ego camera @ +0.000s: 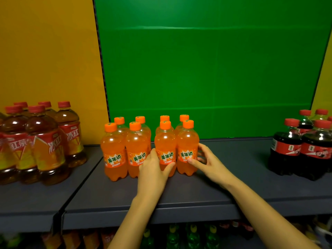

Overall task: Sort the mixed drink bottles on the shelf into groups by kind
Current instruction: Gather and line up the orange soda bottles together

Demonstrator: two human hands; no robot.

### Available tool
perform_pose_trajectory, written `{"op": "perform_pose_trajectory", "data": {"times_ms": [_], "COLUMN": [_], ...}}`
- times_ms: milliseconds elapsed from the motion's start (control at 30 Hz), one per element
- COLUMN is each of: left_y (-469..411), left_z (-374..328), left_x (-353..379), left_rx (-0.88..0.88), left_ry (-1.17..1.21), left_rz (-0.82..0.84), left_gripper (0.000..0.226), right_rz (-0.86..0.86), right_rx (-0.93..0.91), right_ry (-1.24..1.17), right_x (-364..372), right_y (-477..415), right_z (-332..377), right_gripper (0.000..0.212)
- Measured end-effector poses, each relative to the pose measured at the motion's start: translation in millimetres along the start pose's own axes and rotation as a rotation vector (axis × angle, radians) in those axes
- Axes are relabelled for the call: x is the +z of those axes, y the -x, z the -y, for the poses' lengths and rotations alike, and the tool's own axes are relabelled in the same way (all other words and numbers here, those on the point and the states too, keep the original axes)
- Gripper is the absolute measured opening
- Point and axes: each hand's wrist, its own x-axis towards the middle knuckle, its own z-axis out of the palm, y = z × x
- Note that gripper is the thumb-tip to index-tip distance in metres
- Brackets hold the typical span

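Several small orange soda bottles (115,151) with orange caps stand in two rows at the middle of the grey shelf (233,177). My left hand (152,169) wraps the lower part of one front orange bottle (165,141). My right hand (208,159) holds the neighbouring front bottle (187,141) from its right side, thumb across the label. Several iced tea bottles (45,141) with red caps are grouped at the left. Dark cola bottles (287,146) with red caps stand at the far right.
A green panel (206,69) backs the middle bay, with yellow panels (45,51) on either side. A seam (79,187) divides the shelf boards left of the orange bottles. Green and orange bottles (192,236) fill the lower shelf.
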Motion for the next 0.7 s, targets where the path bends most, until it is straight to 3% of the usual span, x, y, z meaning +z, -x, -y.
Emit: {"op": "perform_pose_trajectory", "data": {"times_ms": [233,367,467,533,600,700], "left_y": [6,21,12,-4,-20,-40], "left_z": [1,5,34,57,75,99], "left_x": [-8,-45,-78,-94,-104,-102], "left_rx": [0.020,0.113,0.001,-0.175,-0.324,-0.357], "left_ry": [-0.032,-0.130,-0.019,0.137,0.249,0.477], "left_rz": [-0.021,-0.354,-0.485,-0.364,-0.120,0.243], "left_gripper": [0.065,0.040,0.069,0.090,0.114,0.143], "right_rz": [-0.035,-0.124,-0.114,-0.047,0.028,0.106], "right_rx": [-0.024,-0.021,0.035,0.083,0.119,0.123], "right_ry": [0.002,0.017,-0.031,-0.072,-0.118,-0.172], "right_x": [2,0,-4,-4,-1,3], "right_y": [2,5,1,-4,-9,-17], "right_z": [-3,-1,-1,-1,1,4], "right_gripper": [0.061,0.079,0.096,0.106,0.108,0.098]}}
